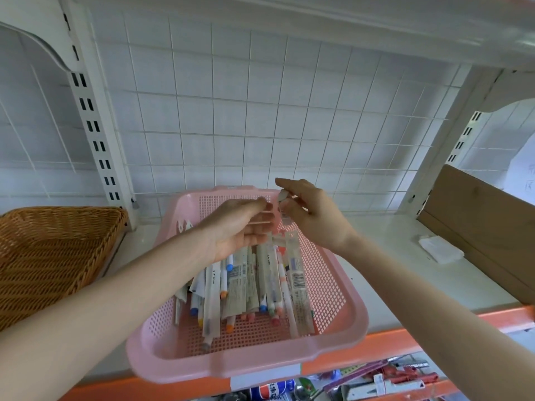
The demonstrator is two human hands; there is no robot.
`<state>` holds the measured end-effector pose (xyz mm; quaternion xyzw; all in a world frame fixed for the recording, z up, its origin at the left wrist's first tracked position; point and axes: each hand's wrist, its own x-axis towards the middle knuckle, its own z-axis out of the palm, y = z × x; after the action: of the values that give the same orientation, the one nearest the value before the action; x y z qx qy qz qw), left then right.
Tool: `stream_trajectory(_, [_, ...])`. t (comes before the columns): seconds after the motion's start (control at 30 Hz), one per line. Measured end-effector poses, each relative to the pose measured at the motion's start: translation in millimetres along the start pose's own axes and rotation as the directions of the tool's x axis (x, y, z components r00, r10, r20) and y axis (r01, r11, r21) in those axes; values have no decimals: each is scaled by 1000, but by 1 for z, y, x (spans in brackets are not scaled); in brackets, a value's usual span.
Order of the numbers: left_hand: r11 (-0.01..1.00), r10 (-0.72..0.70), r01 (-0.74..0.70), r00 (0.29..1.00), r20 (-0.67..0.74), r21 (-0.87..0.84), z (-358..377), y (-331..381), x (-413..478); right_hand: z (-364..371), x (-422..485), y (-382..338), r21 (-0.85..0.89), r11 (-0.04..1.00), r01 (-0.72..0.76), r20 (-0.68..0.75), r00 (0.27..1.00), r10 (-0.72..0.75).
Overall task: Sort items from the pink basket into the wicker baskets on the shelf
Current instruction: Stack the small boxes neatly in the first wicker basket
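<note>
The pink basket [341,287] stands on the white shelf, its front edge hanging over the orange rim. Inside lie several white pens and markers [246,287] with coloured caps, some in clear packets. My left hand [240,227] hovers over the basket's far half, palm turned right, fingers straight, nothing held. My right hand [311,215] is just right of it and pinches a small clear packet [283,205] between thumb and fingers. A wicker basket [49,250] sits at the left on the same shelf.
A brown cardboard sheet [480,227] leans at the right, with a folded white cloth [440,248] beside it. White wire grid and tiles form the back wall. Slotted uprights [95,134] flank the bay. Below the orange shelf edge [347,363] lie mixed goods.
</note>
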<state>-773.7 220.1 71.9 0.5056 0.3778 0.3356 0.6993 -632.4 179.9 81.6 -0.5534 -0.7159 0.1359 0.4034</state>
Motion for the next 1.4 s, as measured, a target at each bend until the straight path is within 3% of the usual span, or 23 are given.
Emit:
stream_trajectory(0.07, [963, 195, -180, 979, -58, 200, -6, 1, 0, -2, 2, 0, -51, 999, -15, 83, 996, 19])
stream_trajectory(0.1, [897, 313, -283, 949, -35, 340, -10, 2, -1, -2, 3, -1, -37, 998, -54, 129, 990, 58])
stream_trajectory(0.13, [822, 396, -368, 918, 29, 435, -14, 3, -2, -3, 5, -2, 3, 995, -103, 169, 980, 101])
stream_trajectory(0.2, [730, 427, -452, 887, 175, 513, -20, 7, -6, -1, 8, -4, 128, 966, -226, 223, 955, 194])
stream_trajectory(0.37, [521, 489, -513, 835, 254, 682, -30, 6, -9, 2, 16, -6, 424, 779, -463, 297, 883, 363])
stream_trajectory(0.5, [350, 549, -513, 790, 272, 783, -38, 3, -12, 6, 22, -7, 556, 625, -548, 365, 837, 409])
stream_trajectory(0.57, [268, 554, -478, 786, 272, 836, -41, 3, -13, 11, 26, -11, 577, 611, -542, 372, 840, 395])
stream_trajectory(0.63, [214, 561, -399, 797, 222, 892, -46, 5, -17, 18, 34, -12, 567, 635, -524, 361, 851, 381])
stream_trajectory(0.67, [194, 567, -349, 802, 185, 917, -51, 7, -18, 23, 39, -8, 519, 697, -495, 324, 868, 376])
stream_trajectory(0.73, [179, 577, -260, 809, 112, 949, -65, 8, -24, 31, 50, 3, 127, 939, -321, 196, 936, 293])
stream_trajectory(0.8, [189, 581, -201, 812, 56, 961, -81, 6, -30, 42, 57, 9, -278, 956, -95, 244, 955, 166])
stream_trajectory(0.83, [191, 578, -177, 815, 35, 966, -88, 3, -34, 49, 59, 10, -347, 938, -12, 334, 933, 135])
stream_trajectory(0.97, [200, 568, -125, 823, -11, 972, -105, -5, -45, 90, 60, 12, -275, 941, 199, 665, 746, 36])
stream_trajectory(1.07, [200, 567, -145, 823, 7, 969, -109, -7, -50, 103, 61, 24, -340, 896, 287, 787, 608, 104])
stream_trajectory(1.2, [199, 573, -169, 819, 26, 965, -110, -7, -54, 75, 57, 46, -437, 828, 351, 817, 539, 203])
stream_trajectory(1.4, [206, 557, -169, 830, 26, 964, -105, -9, -50, 27, 48, 48, -416, 860, 294, 824, 522, 220])
